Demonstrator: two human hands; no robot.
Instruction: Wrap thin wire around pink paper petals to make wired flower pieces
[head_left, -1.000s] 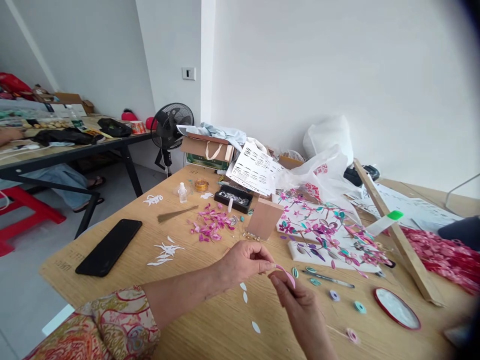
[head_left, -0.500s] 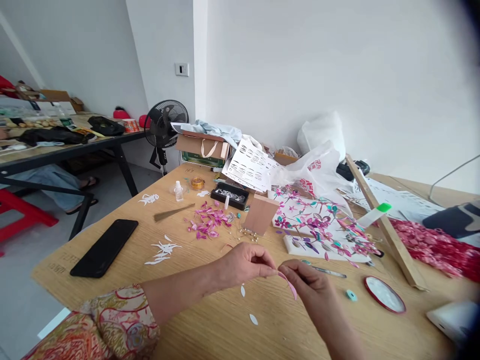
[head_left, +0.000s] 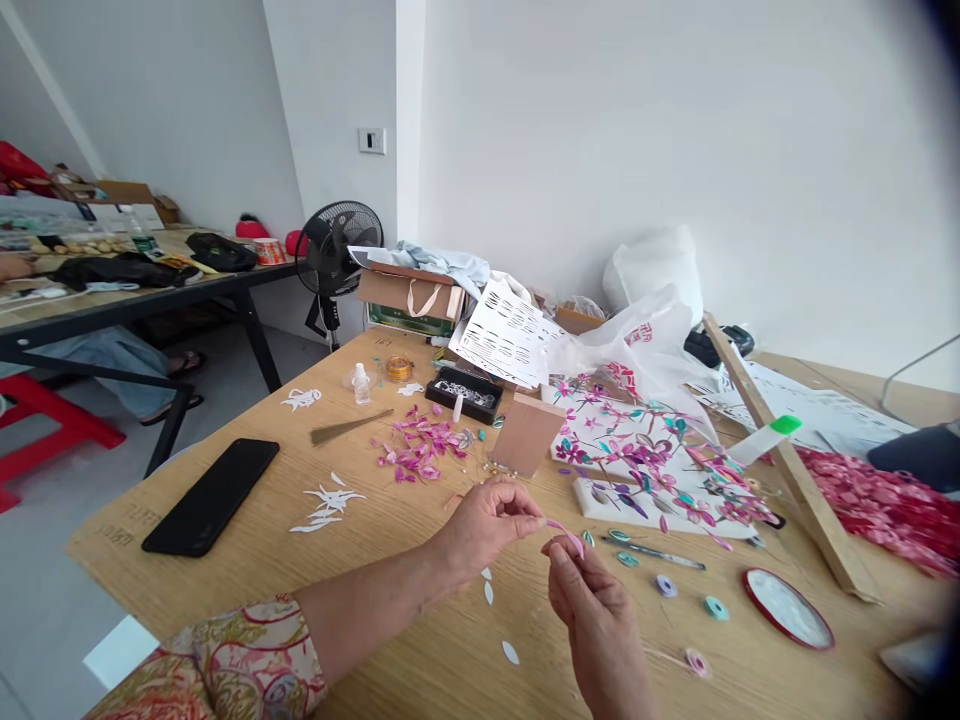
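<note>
Above the front of the table, my left hand [head_left: 487,530] pinches one end of a narrow, curved pink petal [head_left: 564,533] between thumb and fingertips. The fingers of my right hand [head_left: 596,605] close around its other end, just below and to the right. A pale thread leads from near my right wrist to a pink spool [head_left: 696,662]. Several white leaf-shaped pieces [head_left: 510,652] lie on the wood under my hands. To the right are a lilac spool [head_left: 666,586], a teal spool [head_left: 715,607] and a pair of tweezers [head_left: 667,555].
Behind my hands lie loose pink petals [head_left: 424,445], a wooden block [head_left: 527,435] and flower sprays on white foam [head_left: 600,505]. A black phone [head_left: 214,497] rests at left. A wooden bar [head_left: 795,465] and a red-rimmed round dish [head_left: 787,607] are at right. Another person's legs [head_left: 112,365] show under the far table.
My right hand has moved down and left and turned more upright. The petal now bends between both hands instead of hanging over the right one. The spools have come into view.
</note>
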